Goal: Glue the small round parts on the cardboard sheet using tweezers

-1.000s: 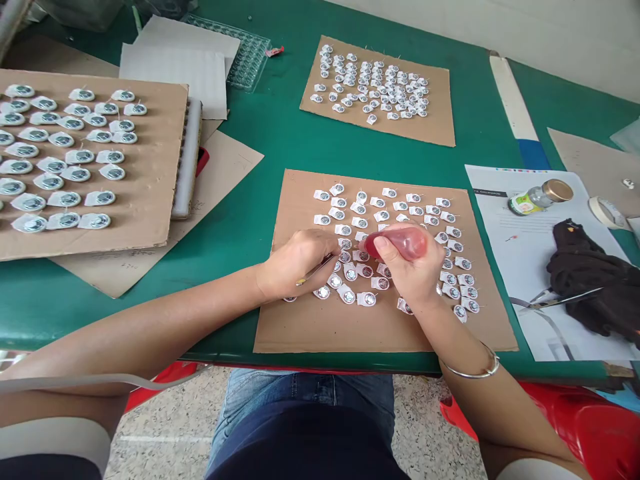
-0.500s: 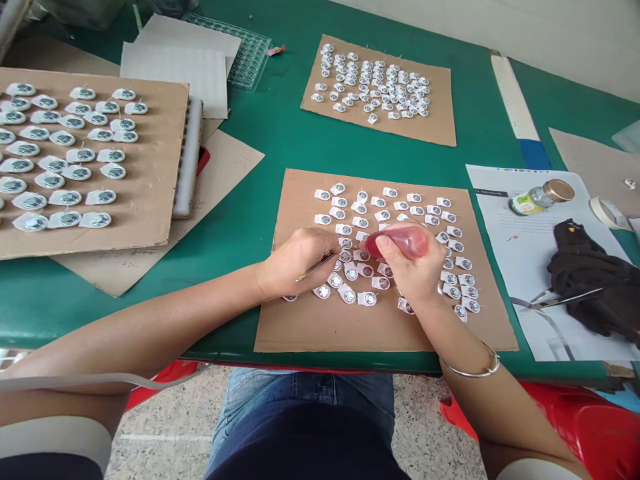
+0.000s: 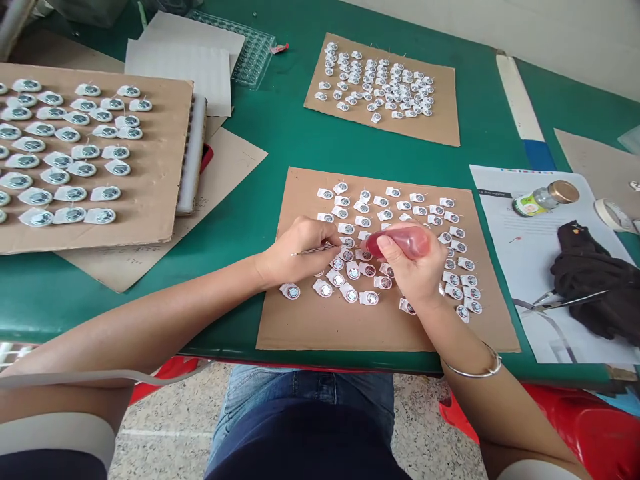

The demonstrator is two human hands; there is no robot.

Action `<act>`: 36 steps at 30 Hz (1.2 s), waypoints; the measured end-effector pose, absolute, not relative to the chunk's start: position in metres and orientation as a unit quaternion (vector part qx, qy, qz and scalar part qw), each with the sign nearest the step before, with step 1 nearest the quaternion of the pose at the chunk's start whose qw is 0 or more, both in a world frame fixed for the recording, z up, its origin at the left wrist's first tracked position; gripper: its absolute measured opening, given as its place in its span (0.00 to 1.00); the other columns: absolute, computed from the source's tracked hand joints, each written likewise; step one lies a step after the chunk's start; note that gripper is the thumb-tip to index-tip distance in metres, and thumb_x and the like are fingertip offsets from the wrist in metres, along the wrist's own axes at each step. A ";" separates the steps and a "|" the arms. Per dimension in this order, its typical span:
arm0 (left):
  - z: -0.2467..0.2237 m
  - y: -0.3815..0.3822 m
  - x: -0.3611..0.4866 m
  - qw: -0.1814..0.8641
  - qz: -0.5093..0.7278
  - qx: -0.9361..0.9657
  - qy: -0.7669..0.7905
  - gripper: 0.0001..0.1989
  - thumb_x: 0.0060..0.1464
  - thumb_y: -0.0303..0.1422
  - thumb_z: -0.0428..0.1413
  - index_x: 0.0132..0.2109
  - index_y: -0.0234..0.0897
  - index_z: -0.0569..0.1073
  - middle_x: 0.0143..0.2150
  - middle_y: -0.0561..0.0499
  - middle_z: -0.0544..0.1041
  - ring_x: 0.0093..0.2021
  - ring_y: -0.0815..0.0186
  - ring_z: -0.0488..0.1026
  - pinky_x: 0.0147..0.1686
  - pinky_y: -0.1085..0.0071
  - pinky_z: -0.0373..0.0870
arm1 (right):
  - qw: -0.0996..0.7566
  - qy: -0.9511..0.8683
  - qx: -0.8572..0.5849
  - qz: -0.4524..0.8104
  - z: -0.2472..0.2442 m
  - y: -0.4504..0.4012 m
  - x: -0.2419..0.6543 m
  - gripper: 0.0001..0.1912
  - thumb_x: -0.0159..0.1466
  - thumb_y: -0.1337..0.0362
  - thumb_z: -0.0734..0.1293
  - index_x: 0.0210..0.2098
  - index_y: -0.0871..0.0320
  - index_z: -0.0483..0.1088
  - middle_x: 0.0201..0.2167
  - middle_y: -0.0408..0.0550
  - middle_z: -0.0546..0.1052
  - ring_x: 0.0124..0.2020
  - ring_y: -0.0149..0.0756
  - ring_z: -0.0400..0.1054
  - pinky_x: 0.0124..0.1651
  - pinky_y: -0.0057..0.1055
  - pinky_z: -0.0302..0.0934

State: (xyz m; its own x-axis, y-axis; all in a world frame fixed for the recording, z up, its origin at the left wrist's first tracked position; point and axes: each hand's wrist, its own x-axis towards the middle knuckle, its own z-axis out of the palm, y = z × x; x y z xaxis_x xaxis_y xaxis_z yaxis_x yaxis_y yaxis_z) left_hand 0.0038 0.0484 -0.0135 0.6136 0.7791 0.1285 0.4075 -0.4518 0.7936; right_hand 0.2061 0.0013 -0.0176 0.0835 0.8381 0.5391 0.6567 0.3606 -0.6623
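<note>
My left hand [image 3: 297,252] is closed on a thin metal tool [image 3: 316,250], whose back end sticks out to the left. A red squeeze bottle [image 3: 407,242] lies in the grip of my right hand [image 3: 419,270], its narrow end pointing left toward my left fingertips. Both hands hover over a cardboard sheet [image 3: 305,333] that bears rows of small white pieces with round dark-patterned faces, such as one piece [image 3: 369,298] near the front. Where the tool and the bottle tip meet the pieces is too small to make out.
At the left, a raised cardboard sheet [image 3: 155,167] carries larger white pieces. Another cardboard sheet [image 3: 320,73] with pieces lies at the back. On the right are printed paper [image 3: 500,233], a glass bottle [image 3: 545,199], black cloth [image 3: 590,273], scissors [image 3: 565,301] and tape [image 3: 613,215].
My left hand has turned slightly, and the tool in it now lies flatter. The right hand with the red bottle has hardly moved. The whole view has shifted a little.
</note>
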 end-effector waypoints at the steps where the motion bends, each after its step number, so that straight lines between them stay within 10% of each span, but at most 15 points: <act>1: -0.014 0.049 0.004 0.380 0.246 0.811 0.370 0.07 0.48 0.25 0.53 0.32 0.33 0.75 0.25 0.53 0.76 0.24 0.72 0.70 0.23 0.77 0.63 | 0.479 -0.671 -0.558 0.091 -0.017 0.001 0.206 0.08 0.56 0.60 0.69 0.31 0.57 0.69 0.31 0.43 0.74 0.33 0.31 0.69 0.36 0.30 0.66; 36: -0.012 0.050 0.005 0.395 0.244 0.796 0.388 0.06 0.46 0.24 0.54 0.30 0.33 0.76 0.26 0.53 0.76 0.24 0.72 0.71 0.24 0.77 0.64 | 0.526 -0.653 -0.531 0.124 -0.021 0.001 0.202 0.07 0.55 0.62 0.69 0.33 0.56 0.69 0.31 0.43 0.73 0.33 0.31 0.70 0.36 0.30 0.67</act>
